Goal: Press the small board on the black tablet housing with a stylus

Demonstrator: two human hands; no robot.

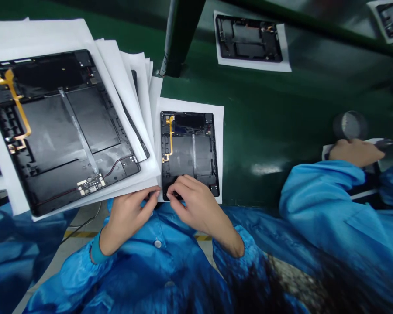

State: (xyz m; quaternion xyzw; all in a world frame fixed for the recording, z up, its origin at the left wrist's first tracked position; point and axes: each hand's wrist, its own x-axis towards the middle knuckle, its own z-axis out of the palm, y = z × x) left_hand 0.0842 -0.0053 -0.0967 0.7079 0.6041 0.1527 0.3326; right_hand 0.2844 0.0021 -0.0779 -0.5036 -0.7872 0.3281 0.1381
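A black tablet housing (180,150) lies on a white sheet (218,114) in front of me, with a gold flex cable (170,139) along its left side. My right hand (196,203) bends over the lower edge of this housing, thumb and fingertips pinched together. Beside its lower left corner, my left hand (131,213) has thumb and forefinger closed near the sheet's edge. Whatever either pinch contains is too small or hidden to make out. A teal band (98,248) circles my left wrist.
At left rises a stack of white sheets (113,56) with housings between them; a larger-looking tablet housing (75,126) tops it. A green post (180,39) stands behind. Another housing (249,39) rests farther back. On the right, a co-worker's hand (355,152) is near a round object (350,125).
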